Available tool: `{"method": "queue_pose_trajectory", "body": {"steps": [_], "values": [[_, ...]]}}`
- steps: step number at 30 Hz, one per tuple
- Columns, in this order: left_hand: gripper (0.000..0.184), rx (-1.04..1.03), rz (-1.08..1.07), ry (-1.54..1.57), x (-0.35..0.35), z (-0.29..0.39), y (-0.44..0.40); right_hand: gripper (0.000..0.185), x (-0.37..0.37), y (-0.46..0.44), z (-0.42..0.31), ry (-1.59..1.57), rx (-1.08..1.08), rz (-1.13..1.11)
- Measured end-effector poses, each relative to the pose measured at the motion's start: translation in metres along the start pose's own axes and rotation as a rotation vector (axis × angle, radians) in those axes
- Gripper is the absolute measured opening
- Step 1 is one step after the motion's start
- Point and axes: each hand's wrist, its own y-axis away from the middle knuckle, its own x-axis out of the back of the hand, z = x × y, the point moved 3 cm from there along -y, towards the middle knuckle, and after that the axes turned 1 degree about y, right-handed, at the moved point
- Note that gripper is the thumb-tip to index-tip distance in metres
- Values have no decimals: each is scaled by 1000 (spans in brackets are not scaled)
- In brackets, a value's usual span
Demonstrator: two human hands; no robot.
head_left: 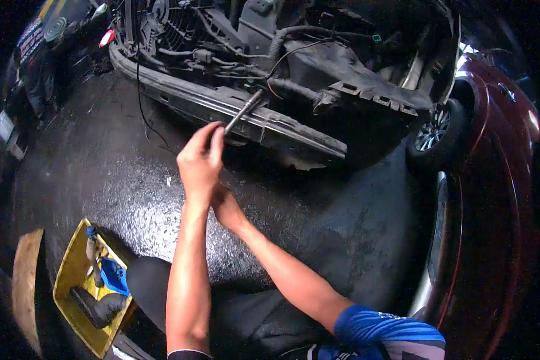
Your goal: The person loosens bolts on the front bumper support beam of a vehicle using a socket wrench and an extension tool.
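My left hand (199, 165) is closed, thumb and fingers pinching a slim metal socket extension bar (243, 113). The bar points up and to the right, its far end in front of the dark bumper beam (180, 96) of a car with its front stripped. From this view I cannot tell whether the bar touches the beam. Just below and behind my left wrist is my right hand (227, 207). Its fingers are mostly hidden by the left wrist, so what it holds, if anything, does not show. Wiring and hoses (282, 45) hang above the beam.
A yellow tool bin (81, 312) holds a blue tray (113, 276), a hammer-like tool and dark items. Beside it lies a wooden board (27, 288). A dark red car (492, 198) stands close on the right. Dark, wet-looking floor (144, 210) lies below.
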Motion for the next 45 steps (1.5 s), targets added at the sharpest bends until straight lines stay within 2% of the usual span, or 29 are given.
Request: {"method": "queue_pose_trajectory", "body": {"steps": [1, 2, 3, 5, 7, 8, 9, 12, 14, 15, 16, 17, 19, 22, 23, 25, 27, 29, 33, 39, 43, 45], "values": [[26, 276, -21, 147, 3, 1, -1, 20, 4, -3, 0, -77, -96, -45], [37, 358, 28, 409, 2, -9, -7, 18, 11, -6, 2, -156, -192, -89], [51, 431, 54, 470, 0, -11, -9, 20, 15, -8, 3, -236, -290, -135], [57, 595, 36, 493, -1, -4, -11, 19, 16, -15, -9, -301, -218, -165], [59, 509, -120, 127, 3, 2, -18, 20, 16, -21, -17, -336, -175, -195], [60, 461, -192, -56, 5, 4, -19, 21, 12, -21, -15, -323, -197, -142], [52, 308, -184, -175, 3, 11, -16, 23, 1, -22, -15, -309, -218, -88], [49, 259, -252, -304, 2, 3, -13, 29, -15, -32, -5, -229, -71, -40], [49, 337, -233, -176, 6, -8, -26, 34, -12, -39, -8, -352, -150, -188], [50, 382, -225, -109, 7, -15, -32, 36, -6, -34, -6, -507, -320, -334], [50, 449, -207, -11, 9, -14, -36, 38, 8, -38, -24, -395, -324, -354], [50, 574, -235, 30, 12, 1, -36, 39, 16, -44, -36, -228, -382, -464], [48, 567, -156, 49, 9, -13, -35, 35, 12, -49, -47, 0, -350, -350], [46, 442, 3, 191, 0, -21, -32, 26, -7, -48, -14, 195, -167, -145], [43, 502, -38, 136, 3, -17, -33, 20, -12, -56, -1, 414, -196, -381], [42, 432, 16, 265, -1, -21, -31, 19, -18, -55, 14, 264, -209, -328], [43, 431, 50, 243, -1, -24, -27, 18, -23, -52, 25, 145, -170, -292], [44, 427, 92, 236, -2, -20, -26, 18, -9, -53, -13, 103, -152, -249], [45, 536, 87, 240, 0, -18, -26, 20, -6, -52, -23, 169, -217, -271], [44, 550, 104, 285, -1, -14, -28, 16, -6, -54, -11, 170, -226, -219], [45, 541, 59, 220, 3, -15, -29, 17, -12, -57, 9, 259, -151, -254], [44, 434, 58, 95, 3, -8, -36, 18, -21, -58, 24, -98, -106, -64]]}}
